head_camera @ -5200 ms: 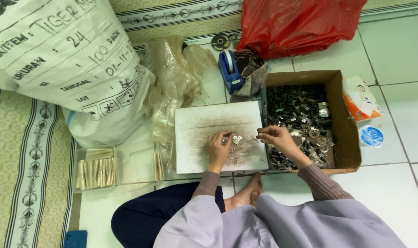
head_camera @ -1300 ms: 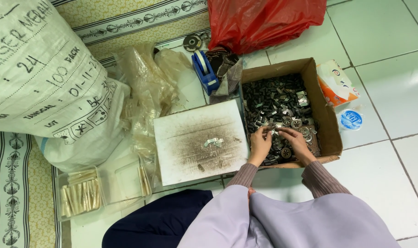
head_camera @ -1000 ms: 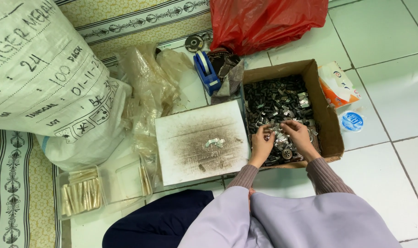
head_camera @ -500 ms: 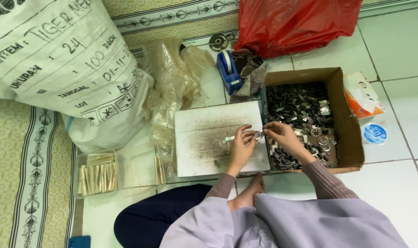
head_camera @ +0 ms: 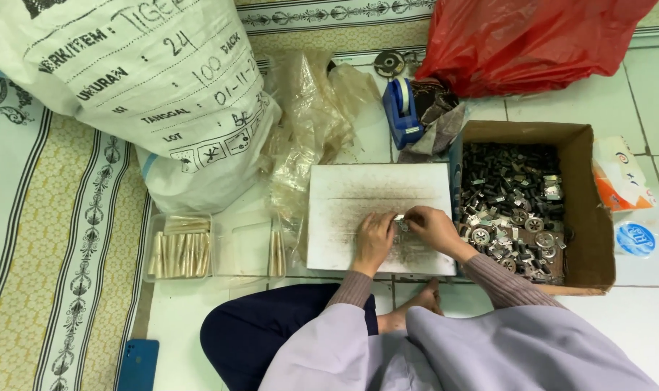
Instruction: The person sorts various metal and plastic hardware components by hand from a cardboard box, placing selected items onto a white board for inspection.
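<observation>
**Head view: both hands working on the white board**

Left hand [head_camera: 373, 237] and right hand [head_camera: 431, 226] are meeting at frame centre over a smudged white board [head_camera: 344, 217], fingers curling around small metal parts [head_camera: 399, 219]; exact grip unclear. Cardboard box [head_camera: 581, 210] of metal pieces is sitting just right of the board.

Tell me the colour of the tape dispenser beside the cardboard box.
Blue plastic tape dispenser, seen best in the head view.
</observation>
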